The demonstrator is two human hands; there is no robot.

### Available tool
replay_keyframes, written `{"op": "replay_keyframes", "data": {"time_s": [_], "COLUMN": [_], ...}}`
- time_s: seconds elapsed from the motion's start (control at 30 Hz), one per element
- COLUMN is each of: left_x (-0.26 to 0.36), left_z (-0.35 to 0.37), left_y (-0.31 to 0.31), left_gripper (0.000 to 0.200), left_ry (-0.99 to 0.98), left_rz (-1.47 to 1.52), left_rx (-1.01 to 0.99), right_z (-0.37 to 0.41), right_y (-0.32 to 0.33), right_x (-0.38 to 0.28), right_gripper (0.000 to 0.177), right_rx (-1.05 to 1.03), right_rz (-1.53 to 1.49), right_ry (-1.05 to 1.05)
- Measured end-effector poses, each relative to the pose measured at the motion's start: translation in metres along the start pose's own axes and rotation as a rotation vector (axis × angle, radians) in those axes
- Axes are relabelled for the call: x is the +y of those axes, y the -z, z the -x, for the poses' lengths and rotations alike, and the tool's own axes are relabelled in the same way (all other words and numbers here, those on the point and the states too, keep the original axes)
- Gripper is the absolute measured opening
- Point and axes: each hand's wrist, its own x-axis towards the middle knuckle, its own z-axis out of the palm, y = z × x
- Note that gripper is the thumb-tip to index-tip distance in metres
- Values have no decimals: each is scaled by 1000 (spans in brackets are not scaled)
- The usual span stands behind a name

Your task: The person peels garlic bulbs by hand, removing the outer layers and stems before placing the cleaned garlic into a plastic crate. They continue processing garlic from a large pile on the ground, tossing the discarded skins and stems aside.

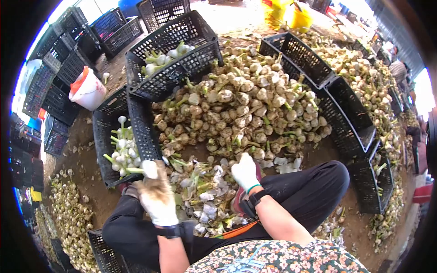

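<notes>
My left hand (158, 200), in a white glove with dirt-browned fingers, is partly smeared by motion at the near right corner of a black crate (101, 152). A white garlic bulb (149, 169) with a green stem pointing left is at its fingertips. Several cleaned garlic bulbs (125, 150) lie in that crate. My right hand (246, 173), also gloved, is closed at the near edge of a heap of dirty garlic (246, 100); what its fingers hold, if anything, is hidden. Peeled skins and stem pieces (205, 195) cover the ground between my legs.
Another black crate (175, 73) with cleaned garlic stands at the heap's upper left. More crates (346, 113) line its right side. A white bucket (87, 91) stands at left, yellow bags (296, 17) at the back. More garlic (70, 223) lies at lower left. A person (398, 73) is at far right.
</notes>
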Motion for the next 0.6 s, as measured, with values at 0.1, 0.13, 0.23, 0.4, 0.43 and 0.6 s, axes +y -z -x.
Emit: {"op": "replay_keyframes", "data": {"time_s": [0.1,0.13,0.23,0.4,0.43,0.6], "left_x": [21,20,1,-53,-63,-72], "left_z": [-6,-7,-9,29,35,38], "left_y": [-41,-36,10,27,27,27], "left_gripper": [58,58,44,69,74,68], "left_ry": [-15,-24,184,276,315,260], "left_rz": [30,32,-310,-1148,-1116,-866], "left_rx": [86,80,-32,-90,-135,-189], "right_z": [-40,-51,-92,-59,-53,9], "right_y": [3,4,-26,34,35,58], "right_x": [39,48,100,13,3,-75], "right_gripper": [54,52,37,23,22,25], "right_rx": [298,237,116,-138,-283,-757], "right_rz": [-93,-99,15,-242,-428,-1227], "right_ry": [-48,-129,12,23,46,-104]}}
